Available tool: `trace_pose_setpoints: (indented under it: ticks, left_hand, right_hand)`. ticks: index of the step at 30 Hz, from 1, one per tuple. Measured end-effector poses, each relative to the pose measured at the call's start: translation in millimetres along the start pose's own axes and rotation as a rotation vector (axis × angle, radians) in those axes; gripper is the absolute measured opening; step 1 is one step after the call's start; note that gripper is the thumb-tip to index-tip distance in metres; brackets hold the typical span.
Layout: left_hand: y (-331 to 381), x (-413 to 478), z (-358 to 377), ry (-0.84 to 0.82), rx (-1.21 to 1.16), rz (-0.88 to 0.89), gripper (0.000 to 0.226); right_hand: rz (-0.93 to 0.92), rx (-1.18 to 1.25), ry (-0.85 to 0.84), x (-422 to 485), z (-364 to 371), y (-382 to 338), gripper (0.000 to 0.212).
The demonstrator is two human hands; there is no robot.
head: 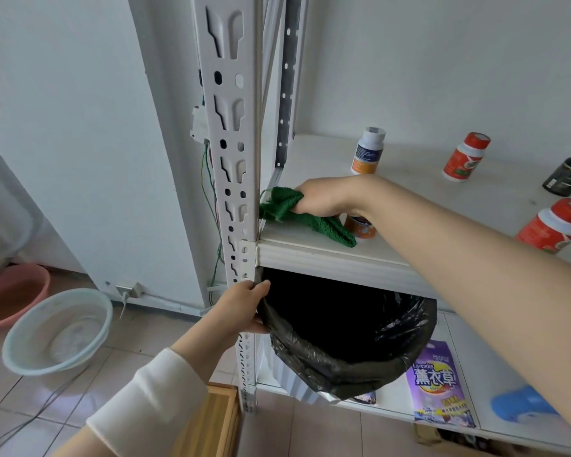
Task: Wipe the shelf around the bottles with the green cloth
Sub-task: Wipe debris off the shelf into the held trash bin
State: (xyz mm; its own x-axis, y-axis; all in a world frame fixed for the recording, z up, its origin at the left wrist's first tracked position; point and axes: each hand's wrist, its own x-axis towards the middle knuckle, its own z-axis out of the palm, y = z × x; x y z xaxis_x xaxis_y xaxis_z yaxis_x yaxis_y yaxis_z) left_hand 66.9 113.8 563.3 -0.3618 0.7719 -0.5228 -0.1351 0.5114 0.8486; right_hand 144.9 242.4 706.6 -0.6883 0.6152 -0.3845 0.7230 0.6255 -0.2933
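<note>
My right hand [323, 197] grips the green cloth [297, 214] at the front left corner of the white shelf [327, 252], pressed against the shelf board beside the upright post. A small orange-and-white bottle [360, 229] stands just behind my wrist, partly hidden. Further back stand a white bottle with an orange label [368, 150], a red-capped bottle [465, 156], a dark bottle [569, 173] and a larger red bottle [554, 225]. My left hand [241, 308] holds the rim of a bin lined with a black bag [346, 334], tilted under the shelf edge.
A white perforated metal post [233, 159] rises at the shelf's left corner with wires behind it. The lower shelf holds a purple lavender packet [437, 380] and a blue object [521, 404]. A white basin [58, 331] and a pink basin [10, 291] sit on the tiled floor.
</note>
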Motion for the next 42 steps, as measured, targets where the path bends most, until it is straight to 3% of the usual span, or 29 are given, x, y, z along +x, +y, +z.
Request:
trace_pose_setpoints:
  ticks: [5,11,13,16,20,23,28,31,32,36,40,42]
  left_hand:
    - [0,-4,0,-0.004,-0.013,0.008,0.029]
    - [-4,-10,-3,-0.012,0.011,0.006,0.032]
    - [-7,-13,-4,-0.018,-0.003,-0.003,0.033]
    - [-12,-18,-2,-0.035,0.005,-0.015,0.033]
    - [-19,-22,3,-0.051,0.051,-0.025,0.033]
    - [-21,-26,15,-0.074,0.058,-0.034,0.033]
    - [-15,-27,42,-0.093,0.071,-0.03,0.031]
    - [-9,-23,55,-0.078,0.081,-0.025,0.03]
    - [-7,-22,60,-0.076,0.084,-0.022,0.03]
    - [1,-20,78,-0.04,0.079,-0.005,0.029]
    - [4,-17,92,0.032,0.076,-0.003,0.027]
    - [5,-16,94,0.058,0.063,-0.02,0.029]
  right_hand:
    - [-0.047,-0.017,0.037,-27,6,-1,0.021]
    - [-0.056,0.249,0.04,-64,18,16,0.025]
    - [-0.028,0.401,-0.003,-72,24,27,0.016]
    - [0.022,0.838,-0.085,-80,39,53,0.016]
    - [0.125,1.227,-0.011,-99,48,84,0.024]
    - [0.157,1.374,0.006,-114,47,104,0.03]
    - [0.114,1.453,0.133,-141,19,131,0.019]
    - [0.071,1.466,0.231,-147,-20,155,0.028]
    - [0.102,1.469,0.284,-146,-35,160,0.019]
    - [0.257,1.473,0.529,-109,-90,188,0.03]
    - [0.398,1.428,0.647,-53,-115,207,0.033]
    - [0.371,1.314,0.673,-31,-118,210,0.033]
